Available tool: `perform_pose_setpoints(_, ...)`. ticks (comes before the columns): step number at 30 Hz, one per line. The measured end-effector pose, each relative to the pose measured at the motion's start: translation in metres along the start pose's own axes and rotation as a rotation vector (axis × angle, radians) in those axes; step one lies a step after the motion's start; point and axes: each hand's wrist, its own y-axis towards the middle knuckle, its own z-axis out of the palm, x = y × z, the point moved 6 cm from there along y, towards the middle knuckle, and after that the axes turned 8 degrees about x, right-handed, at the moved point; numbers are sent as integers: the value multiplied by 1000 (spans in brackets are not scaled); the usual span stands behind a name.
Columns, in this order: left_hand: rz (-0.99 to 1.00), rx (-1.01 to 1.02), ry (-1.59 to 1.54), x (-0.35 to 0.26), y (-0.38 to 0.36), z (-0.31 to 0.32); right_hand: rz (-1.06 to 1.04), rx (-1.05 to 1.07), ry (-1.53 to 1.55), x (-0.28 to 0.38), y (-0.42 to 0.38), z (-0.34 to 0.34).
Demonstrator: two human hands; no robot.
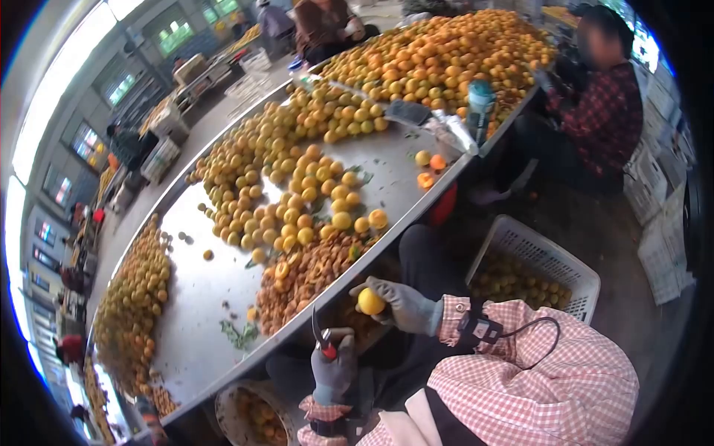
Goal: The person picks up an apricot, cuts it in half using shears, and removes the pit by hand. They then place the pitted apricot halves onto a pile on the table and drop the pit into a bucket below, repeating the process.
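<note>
My left hand (332,369), in a grey glove, is closed around a small knife with a red-and-black handle (328,348). Its thin, curved blade (316,324) points up beside the table edge. My right hand (407,306), gloved too, grips a yellow apricot (371,301) between thumb and fingers, a short way from the knife. Just beyond both hands, a heap of brown apricot stones (309,280) lies on the metal table (197,297). Behind it spread many whole yellow-orange apricots (275,175).
A white crate (584,271) of greenish fruit stands at my right, and a bucket (223,416) with fruit pieces at lower left. A person in a checked shirt (606,111) sits at right. A teal-lidded bottle (480,100) stands by a large apricot pile (446,52).
</note>
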Motion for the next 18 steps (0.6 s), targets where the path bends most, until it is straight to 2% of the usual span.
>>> perform_pose_setpoints(2, -204, -44, -213, 2, -5, 14, 133, -123, 130, -1, -22, -4)
perform_pose_setpoints(3, -175, -65, -172, 8, 14, -17, 106, -74, 131, -1, 15, 10)
perform_pose_setpoints(5, -243, -95, -359, 0, 10, -3, 185, -104, 63, 1, 5, 15)
perform_pose_setpoints(9, -147, 13, -321, 4, 9, 10, 197, -200, -21, -1, 0, 20)
perform_pose_setpoints(10, -119, 50, -183, -2, 11, 9, 205, -195, -20, 1, 0, 22)
perform_pose_setpoints(13, -57, 91, -157, 1, 15, 15, 250, -154, 21, -9, 1, 23)
perform_pose_setpoints(15, -94, 114, -42, -8, 17, 15, 96, -47, 67, -22, 11, 21)
perform_pose_setpoints(18, -60, 149, 106, -9, 17, 19, 75, -72, 117, -25, 11, 20)
